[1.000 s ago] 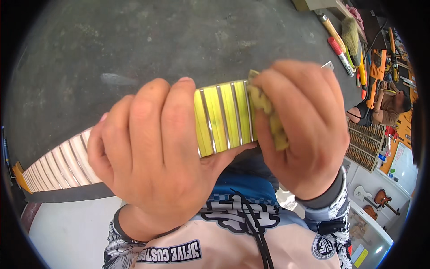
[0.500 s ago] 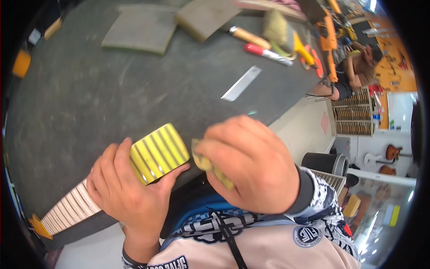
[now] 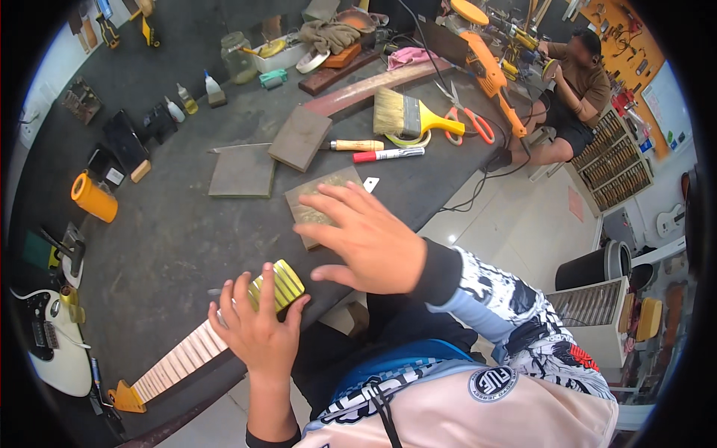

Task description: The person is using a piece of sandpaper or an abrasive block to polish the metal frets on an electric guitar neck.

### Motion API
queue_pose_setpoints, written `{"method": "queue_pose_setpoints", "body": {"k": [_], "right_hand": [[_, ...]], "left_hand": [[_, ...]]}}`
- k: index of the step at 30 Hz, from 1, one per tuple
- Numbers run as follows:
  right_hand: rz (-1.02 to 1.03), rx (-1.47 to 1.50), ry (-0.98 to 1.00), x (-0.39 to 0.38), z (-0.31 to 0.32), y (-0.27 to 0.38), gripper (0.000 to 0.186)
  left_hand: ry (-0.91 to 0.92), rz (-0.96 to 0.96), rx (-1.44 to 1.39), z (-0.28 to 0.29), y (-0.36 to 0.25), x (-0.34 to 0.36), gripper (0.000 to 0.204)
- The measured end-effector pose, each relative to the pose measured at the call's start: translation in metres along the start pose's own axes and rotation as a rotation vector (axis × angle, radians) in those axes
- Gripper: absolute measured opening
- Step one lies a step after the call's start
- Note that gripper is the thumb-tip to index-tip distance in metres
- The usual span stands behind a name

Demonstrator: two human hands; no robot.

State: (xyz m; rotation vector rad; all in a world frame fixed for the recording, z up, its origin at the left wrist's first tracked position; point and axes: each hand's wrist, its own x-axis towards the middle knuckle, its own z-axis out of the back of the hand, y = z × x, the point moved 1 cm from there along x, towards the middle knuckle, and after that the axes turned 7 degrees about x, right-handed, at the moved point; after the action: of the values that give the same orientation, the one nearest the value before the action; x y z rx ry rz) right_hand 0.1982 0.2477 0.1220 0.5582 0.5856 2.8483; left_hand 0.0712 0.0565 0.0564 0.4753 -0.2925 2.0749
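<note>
A guitar neck [image 3: 183, 358] with several metal frets lies along the table's near edge. Its wider end is covered with yellow strips [image 3: 282, 287] between the frets. My left hand [image 3: 258, 325] lies over the neck beside these strips, its fingers spread and not wrapped around it. To the right, my right hand [image 3: 370, 239] is open with fingers stretched out, partly over a dusty grey-yellow abrasive-looking block [image 3: 328, 190]. Whether its fingertips touch the block, I cannot tell. The block covers most of a metal strip [image 3: 371, 184], whose end with a hole shows.
Beyond are two grey blocks [image 3: 243, 173], a wide brush [image 3: 418, 116], scissors [image 3: 470, 123], a red-and-white marker [image 3: 388, 154] and a wooden-handled tool [image 3: 357, 145]. An orange power tool [image 3: 493, 78] with a cable stands far right. A person [image 3: 582, 82] sits beyond the table.
My right hand has let go of the grey-yellow block, which now lies on the metal strip, and its fingers have opened. My left hand's fingers are more spread. The view takes in more table.
</note>
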Motion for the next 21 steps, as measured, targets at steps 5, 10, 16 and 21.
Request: {"method": "queue_pose_setpoints", "body": {"k": [5, 10, 16, 21], "right_hand": [[-0.089, -0.058, -0.183, -0.03, 0.03, -0.036, 0.04], [-0.208, -0.19, -0.33, -0.04, 0.074, -0.081, 0.029], [-0.395, -0.261, -0.354, -0.035, 0.111, -0.155, 0.023], [-0.472, -0.365, -0.439, -0.015, 0.154, -0.269, 0.025]], "left_hand": [[0.063, -0.106, 0.01, 0.001, -0.004, 0.001, 0.063], [0.102, -0.091, -0.023, 0.001, 0.0, 0.001, 0.059], [0.223, -0.099, -0.066, 0.008, -0.002, 0.015, 0.067], [0.353, -0.124, -0.108, 0.01, 0.001, 0.029, 0.073]]}}
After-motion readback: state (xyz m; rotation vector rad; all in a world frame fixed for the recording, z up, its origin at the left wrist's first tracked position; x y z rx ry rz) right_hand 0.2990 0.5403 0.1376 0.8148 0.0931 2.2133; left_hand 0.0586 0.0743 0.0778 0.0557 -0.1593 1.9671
